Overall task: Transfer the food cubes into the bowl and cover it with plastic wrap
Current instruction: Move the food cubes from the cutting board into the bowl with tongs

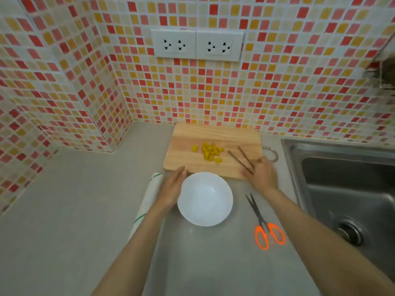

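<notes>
Several yellow food cubes [210,152] lie in a small pile on a wooden cutting board [183,150] against the tiled wall. An empty white bowl [205,199] stands on the counter just in front of the board. My left hand [173,188] rests flat against the bowl's left side, fingers straight. My right hand [261,173] lies on the board's right front corner, over the handle end of metal tongs [240,158] whose tips point toward the cubes. A roll of plastic wrap [148,200] lies left of my left hand.
Orange-handled scissors [265,224] lie on the grey counter right of the bowl. A steel sink [346,189] fills the right side. The tiled wall with power sockets [196,45] stands behind the board, and a tiled corner juts out at left.
</notes>
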A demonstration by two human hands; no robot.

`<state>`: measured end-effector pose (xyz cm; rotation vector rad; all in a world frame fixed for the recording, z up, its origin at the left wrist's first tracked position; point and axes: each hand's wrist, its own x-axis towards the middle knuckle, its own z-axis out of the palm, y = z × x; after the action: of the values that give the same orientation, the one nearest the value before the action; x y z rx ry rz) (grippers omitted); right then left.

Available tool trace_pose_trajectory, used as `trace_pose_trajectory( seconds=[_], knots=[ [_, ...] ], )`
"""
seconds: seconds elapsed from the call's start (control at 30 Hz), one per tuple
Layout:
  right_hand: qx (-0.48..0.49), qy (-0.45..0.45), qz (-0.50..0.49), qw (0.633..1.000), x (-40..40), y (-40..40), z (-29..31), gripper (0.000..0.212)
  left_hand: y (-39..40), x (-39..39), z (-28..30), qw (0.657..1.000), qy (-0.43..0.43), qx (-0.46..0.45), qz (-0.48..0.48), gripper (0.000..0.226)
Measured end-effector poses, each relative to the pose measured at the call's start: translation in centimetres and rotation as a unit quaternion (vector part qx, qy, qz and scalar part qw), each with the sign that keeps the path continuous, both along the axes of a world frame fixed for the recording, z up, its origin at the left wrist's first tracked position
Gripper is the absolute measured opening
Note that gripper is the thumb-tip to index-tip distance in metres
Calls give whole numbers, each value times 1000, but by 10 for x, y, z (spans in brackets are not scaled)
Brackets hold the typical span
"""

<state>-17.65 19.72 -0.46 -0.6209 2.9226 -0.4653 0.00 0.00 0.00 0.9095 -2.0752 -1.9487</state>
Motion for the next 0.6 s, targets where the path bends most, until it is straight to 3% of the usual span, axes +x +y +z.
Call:
trace_pose_trajectory(
  seconds=[0.13,0.23,0.33,0.6],
  knots=[
    [-108,2,-23,994,-3,-6,0,27,10,6,-10,999,19,37,0,24],
    [-189,-37,59,979,1,-21,0,29,13,5,-14,996,28,86,26,26],
    [-160,-40,136,977,5,-36,-4,33,14,3,-20,993,37,105,39,29],
    [-132,-18,119,984,3,-54,-5,28,12,-3,-18,985,40,156,61,28]
  ],
)
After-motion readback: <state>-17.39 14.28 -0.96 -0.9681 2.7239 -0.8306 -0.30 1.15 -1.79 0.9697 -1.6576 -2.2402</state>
